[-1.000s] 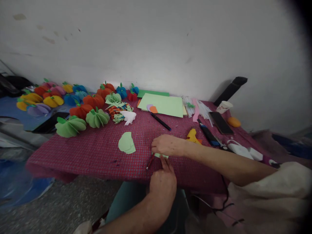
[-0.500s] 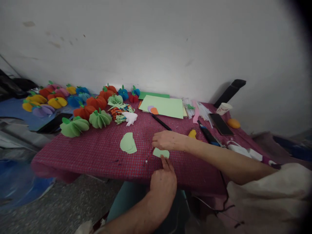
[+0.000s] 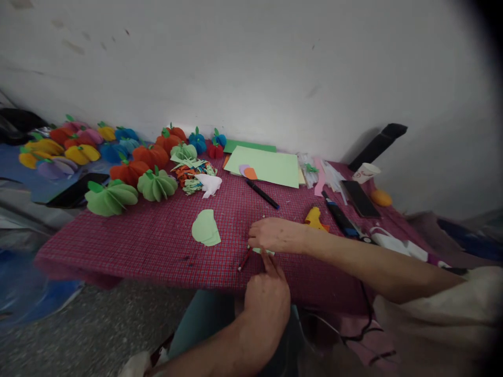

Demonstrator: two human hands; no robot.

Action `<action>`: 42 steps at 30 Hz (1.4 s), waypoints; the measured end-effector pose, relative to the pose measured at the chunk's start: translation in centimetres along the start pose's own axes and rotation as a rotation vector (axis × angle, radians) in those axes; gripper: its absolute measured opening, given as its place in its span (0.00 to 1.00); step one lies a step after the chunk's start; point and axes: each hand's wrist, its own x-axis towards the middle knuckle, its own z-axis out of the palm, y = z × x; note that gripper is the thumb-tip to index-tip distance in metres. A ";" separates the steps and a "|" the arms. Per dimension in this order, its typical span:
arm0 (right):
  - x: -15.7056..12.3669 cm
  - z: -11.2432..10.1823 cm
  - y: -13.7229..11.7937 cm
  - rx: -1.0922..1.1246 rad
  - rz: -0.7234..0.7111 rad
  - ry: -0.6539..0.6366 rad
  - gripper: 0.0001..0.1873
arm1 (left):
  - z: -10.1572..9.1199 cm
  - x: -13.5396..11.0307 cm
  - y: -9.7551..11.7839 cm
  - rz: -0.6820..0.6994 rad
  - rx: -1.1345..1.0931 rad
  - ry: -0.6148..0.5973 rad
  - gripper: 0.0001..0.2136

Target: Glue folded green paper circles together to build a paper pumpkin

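A small light green paper piece [image 3: 262, 251] lies on the checked cloth, mostly covered by my hands. My left hand [image 3: 269, 293] presses it down with stretched fingertips, gripping nothing. Just beyond, my right hand [image 3: 273, 234] is closed, palm down, around a thin red pencil [image 3: 244, 258]. The pencil's pale end sticks out toward the lower left; its other end is hidden under the hand. To the left rests a stack of light green half-round paper pieces [image 3: 206, 229].
Folded paper pumpkins [image 3: 157, 184] crowd the left side beside paper scraps [image 3: 192, 175]. Light green sheets [image 3: 271, 165] and a black pen [image 3: 262, 193] lie behind my hands. On the right are a yellow glue gun [image 3: 315, 218], a phone [image 3: 360, 199] and a paper cup [image 3: 366, 172].
My right hand has shifted slightly toward me and covers more of the small green paper. The pencil end has swung lower. My left hand still presses; the view has tilted a little.
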 end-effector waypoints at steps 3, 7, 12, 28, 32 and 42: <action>0.1 -0.2 -0.2 -0.012 0.004 -0.005 0.05 | -0.2 -0.1 0.0 0.005 0.001 -0.002 0.26; 0.1 -0.1 -0.3 -0.015 -0.003 -0.004 0.04 | -0.1 -0.1 0.1 0.015 0.005 0.006 0.26; 0.8 -1.0 1.1 -0.041 0.038 0.036 0.06 | 0.6 0.1 0.2 -0.014 0.008 0.049 0.26; -1.9 -0.1 0.7 -0.015 0.129 0.028 0.08 | 0.9 0.0 0.1 -0.026 0.012 0.122 0.25; -1.1 0.0 0.9 -0.012 0.107 0.028 0.07 | 0.7 0.2 0.0 -0.019 -0.019 0.081 0.24; 0.0 0.0 2.7 0.019 0.319 0.150 0.06 | -0.1 0.2 -0.3 -0.013 -0.010 0.051 0.23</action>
